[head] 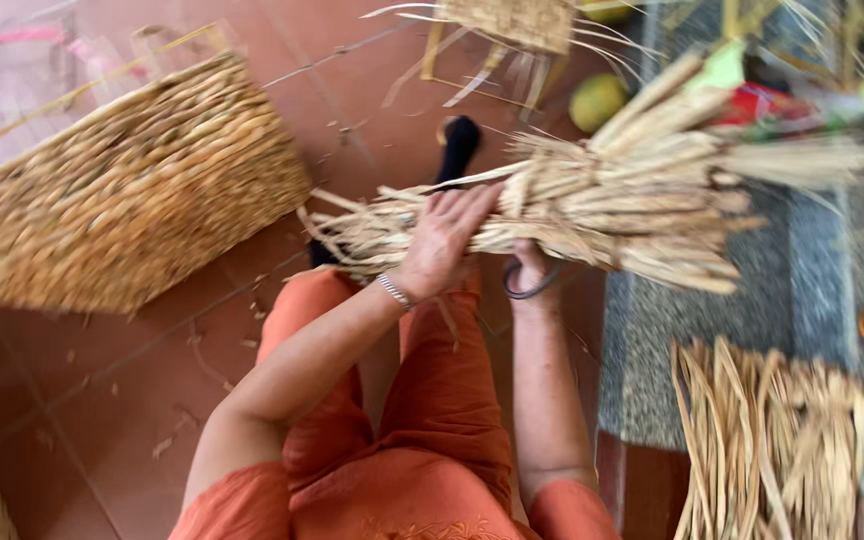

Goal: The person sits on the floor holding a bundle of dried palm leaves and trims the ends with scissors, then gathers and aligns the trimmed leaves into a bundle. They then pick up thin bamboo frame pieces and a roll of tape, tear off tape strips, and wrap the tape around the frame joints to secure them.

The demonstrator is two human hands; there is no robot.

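Here the bundle of dried reeds (592,200) lies crosswise just above the knees, its long axis running from near left up to far right; the left hand (444,240) rests flat and open on top, while the right hand (530,268) grips it from beneath, scissors looped on its fingers. Farther left, a woven basket (122,190) lies tipped on the floor, its contents hidden.

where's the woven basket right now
In the head view the woven basket lies tilted on the tiled floor at upper left, left of the left hand on the straw bundle.
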